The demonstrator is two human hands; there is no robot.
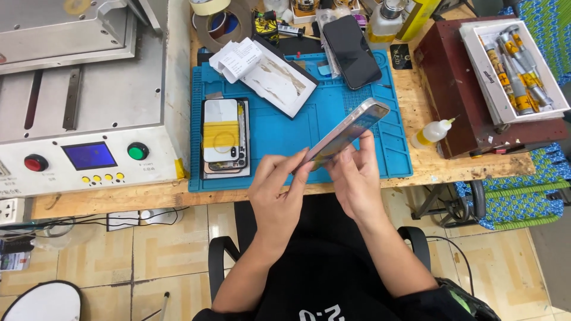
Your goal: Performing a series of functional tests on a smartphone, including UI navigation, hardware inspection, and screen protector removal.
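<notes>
A smartphone (348,132) with a shiny metal frame is held tilted above the front edge of the blue work mat (279,134). My left hand (278,193) pinches its lower end with fingertips. My right hand (355,173) supports it from the right side, fingers along its underside. Both hands hover over the wooden bench edge.
An opened phone (225,138) with a yellow part lies on the mat's left. A black phone (351,51) and a torn white package (279,80) lie at the back. A white machine (83,95) stands left; a small glue bottle (433,132) and a tool tray (514,65) right.
</notes>
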